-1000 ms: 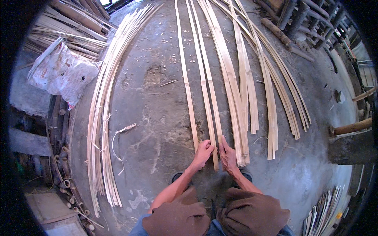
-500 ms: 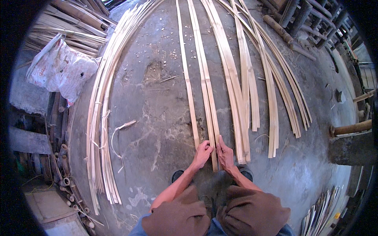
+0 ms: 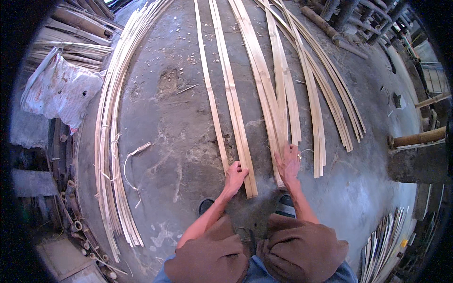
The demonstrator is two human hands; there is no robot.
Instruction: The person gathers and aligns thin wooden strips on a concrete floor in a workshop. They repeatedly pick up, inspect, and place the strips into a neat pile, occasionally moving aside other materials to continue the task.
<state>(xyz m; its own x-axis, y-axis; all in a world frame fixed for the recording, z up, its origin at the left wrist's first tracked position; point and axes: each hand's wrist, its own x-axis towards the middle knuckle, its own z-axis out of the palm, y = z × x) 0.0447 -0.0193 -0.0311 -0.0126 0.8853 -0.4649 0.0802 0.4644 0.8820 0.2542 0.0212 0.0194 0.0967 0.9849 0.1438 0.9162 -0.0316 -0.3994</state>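
Left hand (image 3: 234,173) curled around the near end of a thin bamboo strip (image 3: 211,94) that runs away across the concrete floor (image 3: 165,141) — just right of it lies a wider double strip (image 3: 233,101), untouched by the look of it. Right hand (image 3: 289,162) pressed flat, fingers spread, on the near ends of a strip group (image 3: 266,94) — gripping nothing. Big strip bundle (image 3: 111,141) curves along the left, white sack (image 3: 59,92) beyond it, more strips (image 3: 330,104) fan out to the right.

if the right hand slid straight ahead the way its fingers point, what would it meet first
Probably nothing new: the right hand already lies on the near ends of the wide bamboo strips, and would simply run along them up the concrete floor.
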